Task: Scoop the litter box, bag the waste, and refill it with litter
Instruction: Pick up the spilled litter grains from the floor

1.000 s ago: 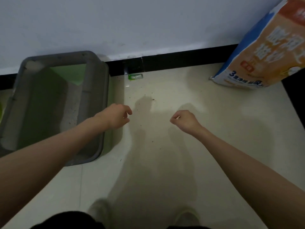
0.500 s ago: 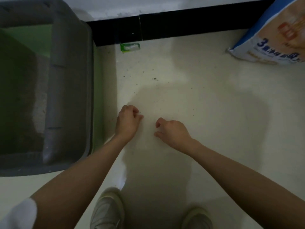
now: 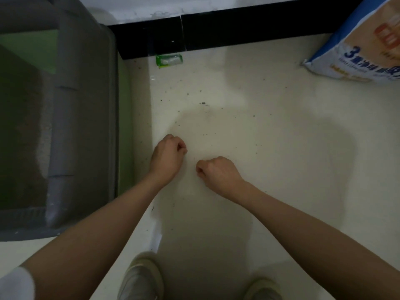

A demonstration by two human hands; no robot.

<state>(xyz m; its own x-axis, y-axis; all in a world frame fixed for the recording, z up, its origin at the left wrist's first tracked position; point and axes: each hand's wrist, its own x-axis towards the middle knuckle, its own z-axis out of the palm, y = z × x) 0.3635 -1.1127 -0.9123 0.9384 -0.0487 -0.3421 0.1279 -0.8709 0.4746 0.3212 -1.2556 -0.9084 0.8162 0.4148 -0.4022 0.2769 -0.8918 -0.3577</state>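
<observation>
A: Where is the litter box?
B: It takes the left side of the view, from about 8 o'clock up to 11 o'clock. It has a grey rim and green inner walls, and pale litter lies along its floor near the right wall.

A: And the new litter?
B: The litter bag is at 2 o'clock. It is orange and blue with printed writing, and it stands by the black baseboard, well apart from the box.

A: What do the hands do?
B: Both are over the cream floor, near the centre. The left hand is just right of the box, with its fingers curled into a fist. The right hand is close beside it, toward 4 o'clock from it, and is also a fist. I see nothing held in either one. I cannot tell if they touch the floor.

A: Something else on the floor?
B: A small green packet lies at 12 o'clock against the baseboard, and dark grains are scattered between it and the hands. Two shoes, the left shoe and the right shoe, are at 6 o'clock.
</observation>
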